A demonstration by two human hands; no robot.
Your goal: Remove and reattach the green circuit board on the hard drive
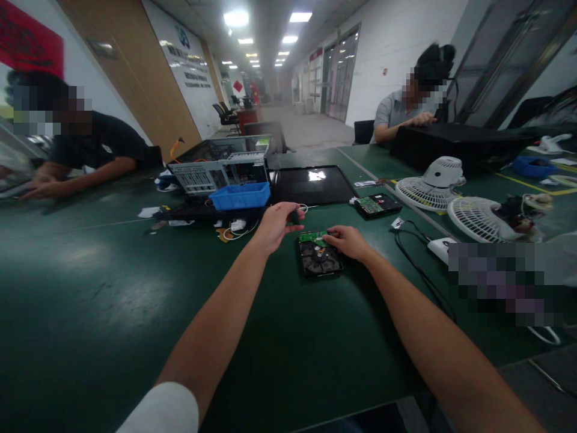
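Observation:
A hard drive with a green circuit board at its far end lies on the green table in front of me. My right hand rests at the drive's far right corner, its thumb and fingers pressed together on the board's edge. Just left of and above the drive, my left hand is raised with thumb and index finger apart and nothing visible between them. A second drive with an exposed board lies farther back on the right.
A blue tray stands before an open computer case. Behind is a black panel. White fan parts, a power strip and black cables are on the right. People sit at left and right.

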